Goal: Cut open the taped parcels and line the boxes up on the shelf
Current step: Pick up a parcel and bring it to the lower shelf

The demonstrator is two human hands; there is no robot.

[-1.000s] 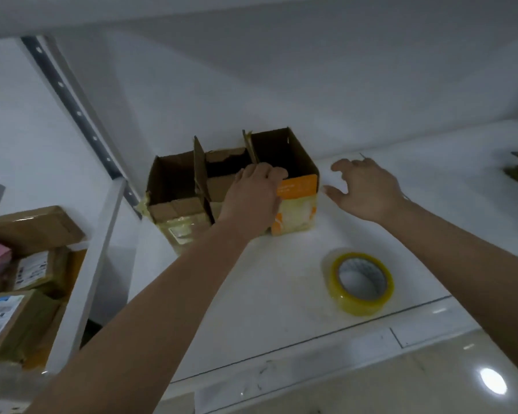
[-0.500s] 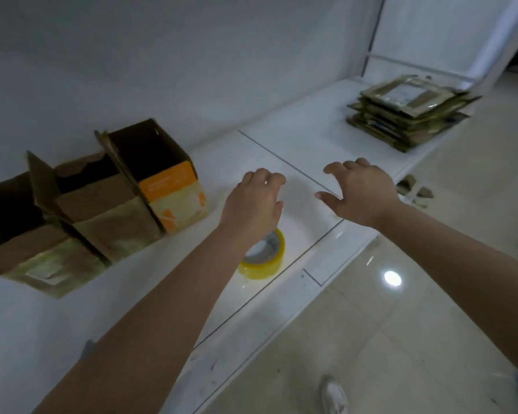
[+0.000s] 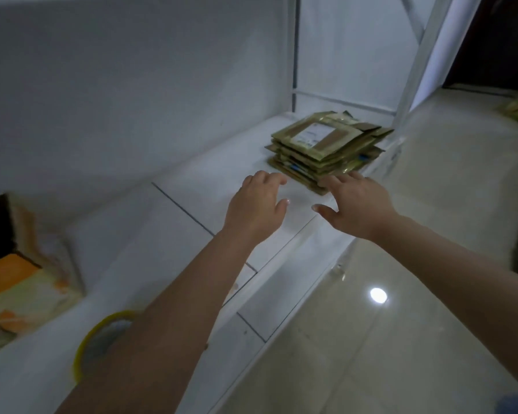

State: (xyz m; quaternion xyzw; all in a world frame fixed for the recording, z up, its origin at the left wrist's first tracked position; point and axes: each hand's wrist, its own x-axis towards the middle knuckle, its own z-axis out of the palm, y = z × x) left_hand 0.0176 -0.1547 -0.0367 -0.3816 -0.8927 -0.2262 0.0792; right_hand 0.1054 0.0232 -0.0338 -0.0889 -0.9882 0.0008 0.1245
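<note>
Both hands have swung right, away from the opened box toward the parcel stack near the shelf's end. Left hand and right hand hover empty, fingers spread. Parcels look flat, light, tape-slick; grip the side edges.

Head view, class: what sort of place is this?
Probably a parcel storeroom or packing area: a white shelf holds a stack of flattened parcels, a tape roll and an opened box.

Glossy taped cardboard parcels lie on the matt white shelf above a shiny tiled floor.
</note>
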